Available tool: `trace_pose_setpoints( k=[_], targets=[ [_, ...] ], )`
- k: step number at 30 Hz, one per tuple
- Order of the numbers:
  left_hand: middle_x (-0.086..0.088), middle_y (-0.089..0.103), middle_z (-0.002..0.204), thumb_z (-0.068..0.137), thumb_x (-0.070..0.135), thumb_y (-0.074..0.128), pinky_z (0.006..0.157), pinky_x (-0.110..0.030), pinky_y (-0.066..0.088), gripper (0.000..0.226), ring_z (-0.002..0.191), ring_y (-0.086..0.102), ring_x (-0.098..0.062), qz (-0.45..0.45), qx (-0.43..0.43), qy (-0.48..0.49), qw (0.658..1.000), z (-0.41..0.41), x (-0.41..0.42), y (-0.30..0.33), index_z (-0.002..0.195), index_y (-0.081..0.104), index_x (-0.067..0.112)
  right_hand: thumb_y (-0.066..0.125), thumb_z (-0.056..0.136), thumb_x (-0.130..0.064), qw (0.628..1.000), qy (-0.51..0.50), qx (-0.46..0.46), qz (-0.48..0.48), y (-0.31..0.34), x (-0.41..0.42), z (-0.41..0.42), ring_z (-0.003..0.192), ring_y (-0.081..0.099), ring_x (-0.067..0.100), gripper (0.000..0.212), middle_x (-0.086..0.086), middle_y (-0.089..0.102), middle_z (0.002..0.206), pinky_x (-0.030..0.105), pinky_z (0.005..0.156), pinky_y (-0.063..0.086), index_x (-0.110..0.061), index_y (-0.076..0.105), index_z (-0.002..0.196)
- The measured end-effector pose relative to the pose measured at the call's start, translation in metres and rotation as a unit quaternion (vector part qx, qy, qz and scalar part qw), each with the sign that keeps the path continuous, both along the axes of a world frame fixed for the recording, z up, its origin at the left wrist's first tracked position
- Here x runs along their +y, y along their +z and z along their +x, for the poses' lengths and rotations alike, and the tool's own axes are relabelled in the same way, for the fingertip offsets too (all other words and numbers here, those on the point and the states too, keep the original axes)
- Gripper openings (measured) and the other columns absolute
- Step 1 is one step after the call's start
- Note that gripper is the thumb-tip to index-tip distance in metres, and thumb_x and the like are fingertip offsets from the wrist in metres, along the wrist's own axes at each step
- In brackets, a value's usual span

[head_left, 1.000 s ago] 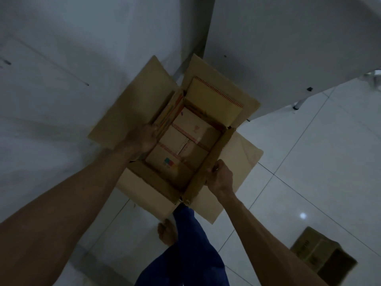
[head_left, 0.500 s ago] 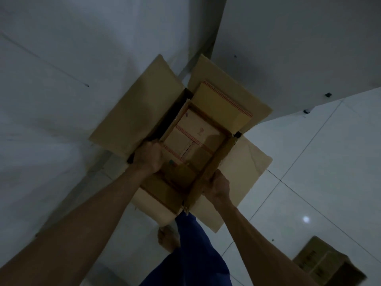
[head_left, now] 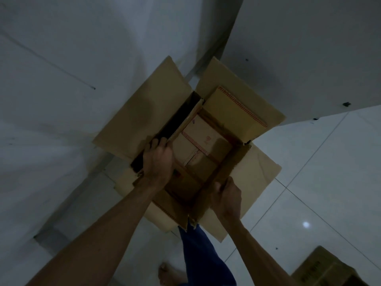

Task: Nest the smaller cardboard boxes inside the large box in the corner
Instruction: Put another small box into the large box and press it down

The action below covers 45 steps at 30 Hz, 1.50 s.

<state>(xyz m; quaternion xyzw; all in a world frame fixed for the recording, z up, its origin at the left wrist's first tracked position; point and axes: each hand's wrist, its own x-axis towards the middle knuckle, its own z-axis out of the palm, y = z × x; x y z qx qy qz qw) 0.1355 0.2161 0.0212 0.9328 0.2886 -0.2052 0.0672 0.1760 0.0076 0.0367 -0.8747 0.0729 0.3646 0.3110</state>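
Dim corner, white walls. Large box [head_left: 144, 118] open on the tiled floor [head_left: 321, 172], flaps splayed — a smaller box [head_left: 198, 145] sits inside it. Left hand [head_left: 157, 159] grips the smaller box's left wall; right hand [head_left: 227, 198] clasps its right wall. Another cardboard box [head_left: 327, 269] lies apart, lower right — bare foot [head_left: 168, 274] below.

White walls [head_left: 72, 58] meet in a corner above a glossy white tiled floor [head_left: 329, 172] with thin grout lines. A bright light reflection [head_left: 306, 224] shows on one tile. A bare foot [head_left: 168, 274] and blue trouser leg [head_left: 203, 256] occupy the lower centre.
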Motion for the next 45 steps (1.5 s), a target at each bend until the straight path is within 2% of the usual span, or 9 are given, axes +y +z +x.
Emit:
trace_pose_setpoints(
  k=[7, 13, 20, 23, 27, 32, 37, 42, 45],
  targets=[
    [-0.007, 0.061, 0.126, 0.090, 0.006, 0.061, 0.098, -0.037, 0.048, 0.033, 0.115, 0.056, -0.026, -0.021, 0.011, 0.022, 0.999, 0.007, 0.023, -0.016, 0.122, 0.066, 0.015, 0.049, 0.101, -0.014, 1.000, 0.009, 0.020, -0.005, 0.004, 0.011, 0.006, 0.072, 0.072, 0.035, 0.019, 0.015, 0.070, 0.085, 0.052, 0.064, 0.062, -0.023, 0.049, 0.084],
    [-0.006, 0.060, 0.117, 0.077, 0.004, 0.070, 0.096, -0.042, 0.046, 0.034, 0.109, 0.054, -0.028, 0.016, 0.004, -0.011, 1.000, 0.006, 0.025, -0.016, 0.110, 0.069, 0.017, 0.051, 0.099, -0.017, 0.999, 0.001, -0.021, -0.032, 0.013, 0.004, 0.008, 0.056, 0.061, 0.020, 0.020, 0.005, 0.062, 0.071, 0.041, 0.056, 0.059, -0.021, 0.050, 0.080],
    [-0.006, 0.059, 0.126, 0.071, 0.005, 0.072, 0.095, -0.042, 0.049, 0.055, 0.113, 0.057, -0.030, -0.035, 0.031, -0.003, 0.999, 0.008, 0.038, -0.035, 0.124, 0.065, 0.018, 0.047, 0.102, -0.018, 0.998, 0.032, 0.016, -0.048, 0.004, 0.012, 0.016, 0.068, 0.072, 0.035, 0.017, 0.017, 0.071, 0.082, 0.051, 0.062, 0.062, -0.015, 0.052, 0.086],
    [-0.007, 0.057, 0.129, 0.072, 0.004, 0.070, 0.097, -0.042, 0.049, 0.060, 0.116, 0.056, -0.030, -0.051, 0.042, -0.011, 0.998, 0.015, 0.040, -0.037, 0.129, 0.062, 0.021, 0.046, 0.103, -0.018, 0.997, 0.060, 0.021, -0.049, -0.004, 0.025, 0.019, 0.070, 0.072, 0.032, 0.021, 0.017, 0.071, 0.083, 0.040, 0.061, 0.062, -0.006, 0.058, 0.091],
    [-0.008, 0.058, 0.124, 0.080, 0.007, 0.069, 0.097, -0.042, 0.049, 0.043, 0.113, 0.057, -0.028, -0.037, 0.063, -0.032, 0.997, 0.017, 0.035, -0.036, 0.122, 0.065, 0.017, 0.047, 0.103, -0.016, 0.995, 0.066, 0.017, -0.069, -0.009, 0.029, 0.026, 0.057, 0.059, 0.017, 0.024, 0.007, 0.064, 0.073, 0.023, 0.049, 0.045, -0.007, 0.057, 0.083],
    [-0.009, 0.055, 0.131, 0.087, 0.016, 0.068, 0.099, -0.041, 0.048, 0.042, 0.120, 0.055, -0.030, -0.035, 0.093, -0.054, 0.994, 0.018, 0.046, -0.038, 0.128, 0.059, 0.015, 0.049, 0.102, -0.014, 0.997, 0.048, 0.020, -0.055, -0.008, 0.016, 0.028, 0.061, 0.066, 0.025, 0.031, 0.012, 0.067, 0.073, 0.025, 0.051, 0.049, -0.016, 0.047, 0.071],
    [-0.012, 0.052, 0.138, 0.091, 0.012, 0.061, 0.101, -0.041, 0.048, 0.047, 0.125, 0.052, -0.034, -0.082, 0.110, -0.050, 0.989, 0.016, 0.050, -0.048, 0.138, 0.055, 0.015, 0.046, 0.103, -0.018, 0.994, 0.053, 0.069, -0.070, -0.022, 0.015, 0.036, 0.079, 0.072, 0.032, 0.022, 0.014, 0.073, 0.087, 0.036, 0.070, 0.060, -0.004, 0.059, 0.092],
    [-0.010, 0.052, 0.136, 0.088, 0.009, 0.067, 0.096, -0.041, 0.048, 0.045, 0.122, 0.053, -0.033, -0.077, 0.132, -0.058, 0.987, 0.018, 0.046, -0.062, 0.131, 0.056, 0.011, 0.052, 0.097, -0.013, 0.991, 0.063, 0.092, -0.072, -0.040, 0.022, 0.037, 0.081, 0.075, 0.032, 0.020, 0.014, 0.074, 0.086, 0.031, 0.062, 0.059, 0.000, 0.066, 0.091],
    [-0.012, 0.054, 0.134, 0.089, 0.007, 0.063, 0.094, -0.042, 0.049, 0.042, 0.120, 0.053, -0.034, -0.092, 0.115, -0.047, 0.988, 0.019, 0.050, -0.071, 0.131, 0.056, 0.009, 0.056, 0.096, -0.013, 0.991, 0.057, 0.094, -0.077, -0.050, 0.020, 0.041, 0.082, 0.075, 0.033, 0.014, 0.013, 0.073, 0.088, 0.036, 0.072, 0.063, -0.002, 0.063, 0.091]
  ],
)
